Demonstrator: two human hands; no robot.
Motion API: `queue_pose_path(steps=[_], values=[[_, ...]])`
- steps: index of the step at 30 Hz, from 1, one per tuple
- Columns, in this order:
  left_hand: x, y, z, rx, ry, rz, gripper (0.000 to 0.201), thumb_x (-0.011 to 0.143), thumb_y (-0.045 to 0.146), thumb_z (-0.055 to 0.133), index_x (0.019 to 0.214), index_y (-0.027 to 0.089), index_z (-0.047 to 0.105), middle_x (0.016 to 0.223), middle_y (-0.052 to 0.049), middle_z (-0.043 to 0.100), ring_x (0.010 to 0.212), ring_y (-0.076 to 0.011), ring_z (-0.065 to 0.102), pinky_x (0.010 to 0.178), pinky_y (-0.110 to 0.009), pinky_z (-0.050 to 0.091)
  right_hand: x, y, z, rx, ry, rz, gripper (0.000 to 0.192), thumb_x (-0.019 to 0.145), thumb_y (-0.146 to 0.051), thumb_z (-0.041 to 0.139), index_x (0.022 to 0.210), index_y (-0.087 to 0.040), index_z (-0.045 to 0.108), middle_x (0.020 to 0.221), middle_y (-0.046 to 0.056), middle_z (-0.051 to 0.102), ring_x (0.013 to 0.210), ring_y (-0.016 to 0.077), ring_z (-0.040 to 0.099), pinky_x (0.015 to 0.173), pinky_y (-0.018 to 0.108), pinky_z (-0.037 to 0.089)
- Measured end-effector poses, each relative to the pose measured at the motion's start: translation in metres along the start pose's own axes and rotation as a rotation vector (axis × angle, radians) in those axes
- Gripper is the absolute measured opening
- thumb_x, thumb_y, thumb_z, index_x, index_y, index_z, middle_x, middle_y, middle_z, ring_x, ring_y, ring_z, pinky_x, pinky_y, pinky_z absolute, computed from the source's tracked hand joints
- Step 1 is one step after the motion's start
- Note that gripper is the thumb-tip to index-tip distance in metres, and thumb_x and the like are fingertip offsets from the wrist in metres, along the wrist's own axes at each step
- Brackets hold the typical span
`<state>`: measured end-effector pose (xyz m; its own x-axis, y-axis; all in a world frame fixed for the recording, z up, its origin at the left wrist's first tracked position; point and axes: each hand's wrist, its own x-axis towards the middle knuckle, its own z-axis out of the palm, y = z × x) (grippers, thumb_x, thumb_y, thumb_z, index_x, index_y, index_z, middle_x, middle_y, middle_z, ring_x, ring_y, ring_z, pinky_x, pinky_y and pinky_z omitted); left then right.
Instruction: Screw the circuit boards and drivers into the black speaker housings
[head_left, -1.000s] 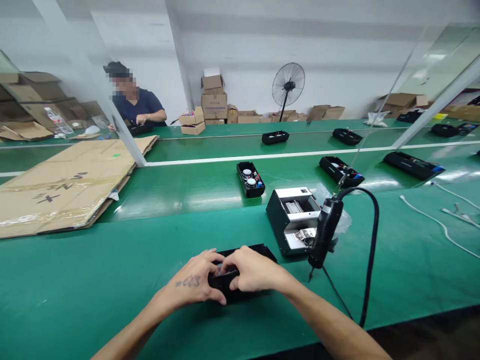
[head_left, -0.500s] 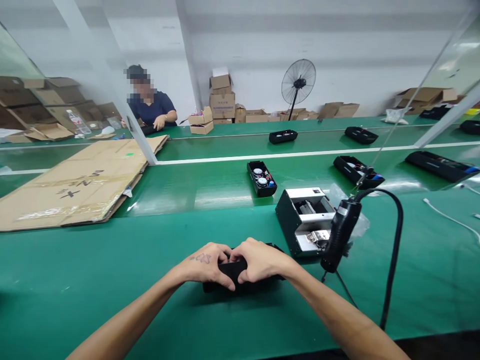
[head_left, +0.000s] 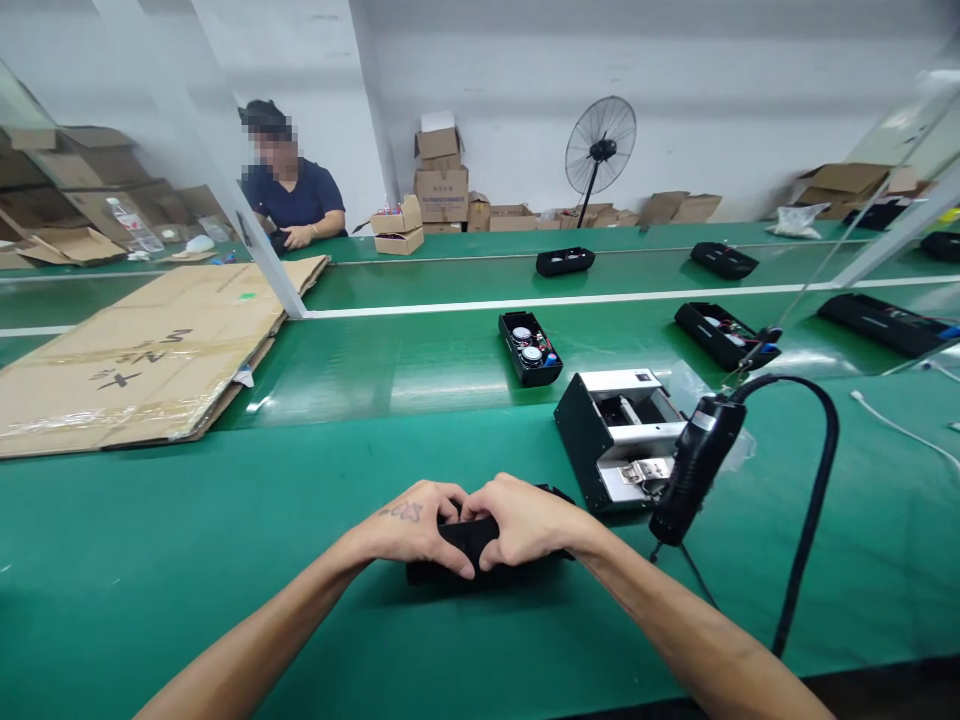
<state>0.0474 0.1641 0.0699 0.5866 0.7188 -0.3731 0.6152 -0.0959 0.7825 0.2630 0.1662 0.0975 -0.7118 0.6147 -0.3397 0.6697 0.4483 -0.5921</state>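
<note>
The black casing [head_left: 480, 555] lies flat on the green bench [head_left: 187, 560] right in front of me, near its front edge, with its long axis running left to right across my view and tilted slightly, so the right end sits a touch farther from me. It is a low, dark, matte, oblong box; my hands cover most of its top, so I cannot tell what is inside or which face is up. My left hand [head_left: 409, 525] is curled over the left part, fingers bent down onto the front edge, gripping it. My right hand [head_left: 521, 520] is closed over the middle and right part in the same way, thumbs of both hands meeting on top. Just to the right a black power screwdriver [head_left: 694, 470] hangs tip down on its thick cable [head_left: 817, 500], in front of a black and silver open metal box [head_left: 615, 435]. Farther off, another open black casing [head_left: 530, 348] sits on the belt.
</note>
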Motion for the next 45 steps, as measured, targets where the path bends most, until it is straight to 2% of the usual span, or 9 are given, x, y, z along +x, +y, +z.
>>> queue_pose_path(steps=[10, 16, 21, 26, 29, 33, 38, 43, 45], values=[[0.003, -0.002, -0.004, -0.066, -0.020, -0.030, 0.047, 0.050, 0.054, 0.096, 0.062, 0.021, 0.064, 0.110, 0.005, 0.073, 0.092, -0.0196, 0.063, 0.075, -0.029, 0.043, 0.003, -0.009, -0.003, -0.063, -0.011, 0.051, 0.042, 0.075, -0.046, 0.092, 0.109, -0.023, 0.083, 0.087, 0.002, 0.077, 0.082, 0.0239, 0.070, 0.062, 0.028, 0.035], [0.005, -0.002, -0.006, -0.086, -0.054, -0.026, 0.045, 0.050, 0.052, 0.095, 0.060, 0.021, 0.065, 0.107, 0.004, 0.071, 0.091, -0.0187, 0.062, 0.073, -0.029, 0.041, 0.010, -0.004, -0.004, 0.010, -0.037, 0.054, 0.037, 0.073, -0.046, 0.093, 0.099, -0.023, 0.081, 0.075, -0.004, 0.064, 0.072, 0.0188, 0.061, 0.059, 0.027, 0.035], [0.005, -0.002, -0.008, -0.050, -0.066, -0.043, 0.045, 0.053, 0.052, 0.094, 0.060, 0.021, 0.063, 0.107, 0.004, 0.070, 0.088, -0.0183, 0.061, 0.070, -0.028, 0.040, 0.019, 0.004, -0.011, 0.183, -0.137, 0.069, 0.035, 0.069, -0.039, 0.099, 0.086, -0.021, 0.075, 0.073, -0.009, 0.060, 0.069, 0.0137, 0.056, 0.058, 0.026, 0.035], [0.008, -0.006, -0.009, -0.017, -0.066, -0.064, 0.046, 0.053, 0.053, 0.095, 0.063, 0.021, 0.063, 0.110, 0.003, 0.071, 0.091, -0.0204, 0.063, 0.071, -0.028, 0.041, 0.027, 0.011, -0.017, 0.384, -0.213, 0.130, 0.027, 0.070, -0.016, 0.095, 0.082, -0.021, 0.071, 0.068, -0.013, 0.059, 0.065, 0.0106, 0.052, 0.059, 0.025, 0.035], [0.009, -0.007, -0.010, -0.035, -0.062, -0.056, 0.046, 0.052, 0.053, 0.095, 0.062, 0.021, 0.064, 0.108, 0.003, 0.072, 0.093, -0.0210, 0.064, 0.072, -0.028, 0.041, 0.030, 0.011, -0.018, 0.429, -0.226, 0.153, 0.026, 0.072, -0.018, 0.094, 0.078, -0.021, 0.070, 0.066, -0.013, 0.057, 0.065, 0.0105, 0.050, 0.059, 0.025, 0.034], [0.008, -0.007, -0.008, -0.073, -0.051, -0.033, 0.043, 0.052, 0.051, 0.095, 0.060, 0.021, 0.065, 0.106, 0.003, 0.072, 0.089, -0.0187, 0.063, 0.071, -0.028, 0.041, 0.027, 0.007, -0.016, 0.344, -0.198, 0.109, 0.031, 0.067, -0.028, 0.099, 0.077, -0.021, 0.070, 0.067, -0.012, 0.056, 0.067, 0.0115, 0.051, 0.058, 0.026, 0.034], [0.007, -0.005, -0.008, -0.112, -0.055, 0.002, 0.041, 0.052, 0.049, 0.096, 0.058, 0.021, 0.066, 0.102, 0.004, 0.070, 0.088, -0.0170, 0.060, 0.072, -0.027, 0.041, 0.014, -0.001, -0.009, 0.108, -0.040, 0.036, 0.030, 0.066, -0.034, 0.096, 0.088, -0.022, 0.078, 0.072, -0.008, 0.062, 0.066, 0.0139, 0.057, 0.056, 0.026, 0.034], [0.005, -0.004, -0.008, -0.036, -0.030, 0.018, 0.039, 0.055, 0.050, 0.096, 0.059, 0.021, 0.069, 0.106, 0.004, 0.074, 0.089, -0.0175, 0.064, 0.074, -0.026, 0.046, 0.007, -0.011, -0.005, -0.058, 0.015, 0.027, 0.038, 0.077, -0.045, 0.086, 0.109, -0.025, 0.084, 0.085, 0.001, 0.080, 0.076, 0.0246, 0.074, 0.058, 0.030, 0.039], [0.000, -0.007, -0.004, 0.040, -0.010, 0.052, 0.035, 0.059, 0.050, 0.096, 0.064, 0.023, 0.074, 0.110, 0.003, 0.077, 0.096, -0.0205, 0.069, 0.082, -0.027, 0.052, 0.001, -0.020, 0.001, -0.137, 0.045, 0.021, 0.042, 0.079, -0.045, 0.082, 0.117, -0.025, 0.083, 0.091, 0.005, 0.084, 0.083, 0.0304, 0.079, 0.061, 0.032, 0.044]])
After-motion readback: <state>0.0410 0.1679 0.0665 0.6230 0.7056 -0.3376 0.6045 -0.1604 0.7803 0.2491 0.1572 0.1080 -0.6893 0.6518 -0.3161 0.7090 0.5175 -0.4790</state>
